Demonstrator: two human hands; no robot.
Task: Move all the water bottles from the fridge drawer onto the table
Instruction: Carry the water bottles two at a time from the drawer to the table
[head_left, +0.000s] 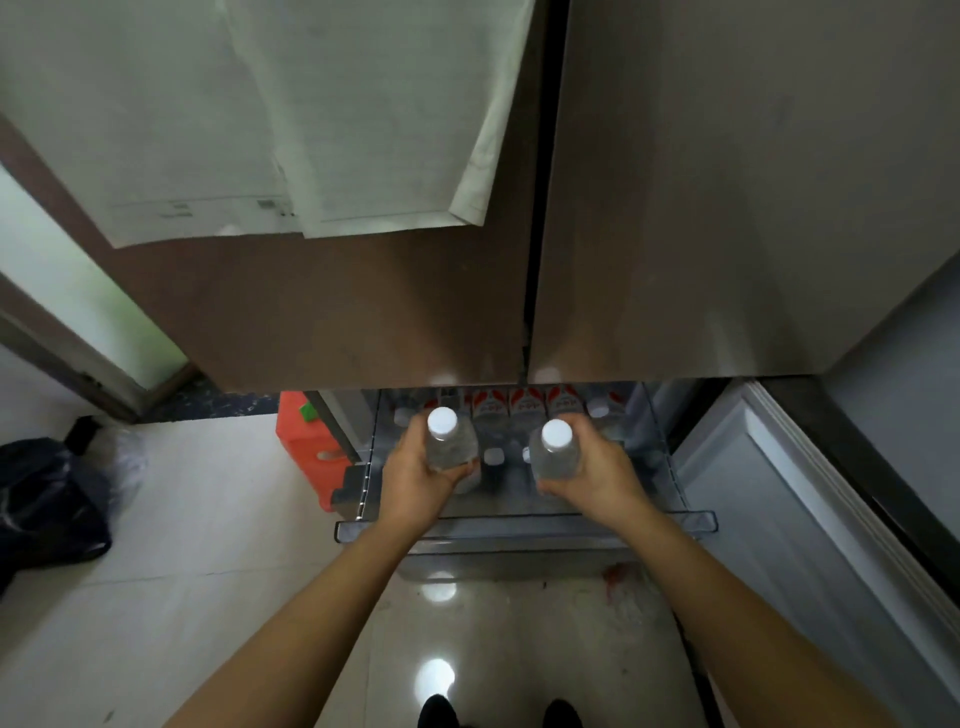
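Observation:
The clear fridge drawer (524, 525) stands pulled out below the closed upper doors. My left hand (415, 475) grips a clear water bottle with a white cap (448, 436), held upright above the drawer's left side. My right hand (597, 475) holds a second white-capped bottle (557, 448) upright over the right side. Several more bottles (519, 408) with red-and-white labels stand in a row at the drawer's back, and a few white caps (493, 457) show between my hands. The table is out of view.
The lower fridge door (810, 519) hangs open on the right. An orange container (311, 447) stands left of the drawer. A dark bag (47, 509) lies on the tiled floor at the far left. Papers (311, 130) hang on the upper left fridge door.

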